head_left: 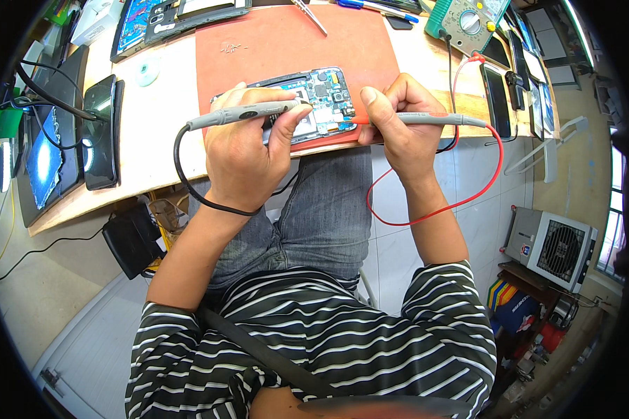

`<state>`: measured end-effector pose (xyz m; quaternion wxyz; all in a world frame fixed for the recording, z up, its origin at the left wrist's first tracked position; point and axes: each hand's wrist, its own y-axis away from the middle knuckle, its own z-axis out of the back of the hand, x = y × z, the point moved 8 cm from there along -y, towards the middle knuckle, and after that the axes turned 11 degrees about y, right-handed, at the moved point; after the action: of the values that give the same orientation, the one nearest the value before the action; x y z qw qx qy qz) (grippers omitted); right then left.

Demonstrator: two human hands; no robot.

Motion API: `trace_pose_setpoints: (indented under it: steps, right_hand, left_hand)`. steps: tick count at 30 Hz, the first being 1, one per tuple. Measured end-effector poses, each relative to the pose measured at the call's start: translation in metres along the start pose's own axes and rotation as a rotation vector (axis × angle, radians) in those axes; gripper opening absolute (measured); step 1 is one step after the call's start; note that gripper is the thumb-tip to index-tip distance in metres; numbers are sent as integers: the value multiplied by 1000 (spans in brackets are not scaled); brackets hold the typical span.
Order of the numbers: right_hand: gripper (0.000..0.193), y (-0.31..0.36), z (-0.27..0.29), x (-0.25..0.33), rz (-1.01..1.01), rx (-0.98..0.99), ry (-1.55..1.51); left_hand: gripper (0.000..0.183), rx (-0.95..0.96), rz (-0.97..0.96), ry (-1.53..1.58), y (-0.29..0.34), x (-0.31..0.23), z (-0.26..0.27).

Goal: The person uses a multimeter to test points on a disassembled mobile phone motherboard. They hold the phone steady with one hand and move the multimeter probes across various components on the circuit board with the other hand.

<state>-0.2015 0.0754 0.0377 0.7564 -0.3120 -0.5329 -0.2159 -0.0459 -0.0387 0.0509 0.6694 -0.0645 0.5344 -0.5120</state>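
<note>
An opened phone [323, 94] with its blue circuit board bare lies on an orange-brown mat [293, 42] at the table's near edge. My left hand [248, 146] is closed round a grey multimeter probe [244, 113] with a black lead, and rests over the phone's left part. Where that probe's tip ends I cannot make out. My right hand [402, 122] pinches a red and grey multimeter probe [426, 119] with a red lead. Its red end points left at the board's lower right edge. A green multimeter [465, 21] stands at the back right.
Tweezers [311, 17] and several tiny screws [232, 47] lie on the mat. A blue pen [377, 10] is behind it. Phones lie at both sides, including a black one [102, 133] at left. A phone frame [189, 21] sits at the back left. Both leads hang past the table edge.
</note>
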Motion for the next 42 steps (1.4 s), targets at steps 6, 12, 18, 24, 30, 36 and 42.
trace_pose_setpoints:
  steps: [6, 12, 18, 24, 30, 36, 42]
  right_hand:
    - [30, 0, 0, 1, 1, -9, -3]
    - [30, 1, 0, -2, -25, -2, 7]
    - [29, 2, 2, -6, -53, 14, 24]
    - [29, 3, 3, -7, -44, 5, 36]
    - [28, 3, 2, -6, -50, 13, 65]
    - [29, 4, 4, -9, -70, -23, -10]
    - [35, -10, 67, 28, 216, -281, 73]
  left_hand:
    - [14, 5, 12, 8, 0, 0, 0]
    - [15, -27, -41, 1, 0, 0, 0]
    - [15, -41, -43, 9, 0, 0, -1]
    - [15, -35, -25, 15, 0, -1, -1]
    - [14, -30, -31, 19, 1, 0, -1]
    - [13, -19, -24, 6, 0, -1, -1]
    - [15, -23, -10, 26, 0, 0, -1]
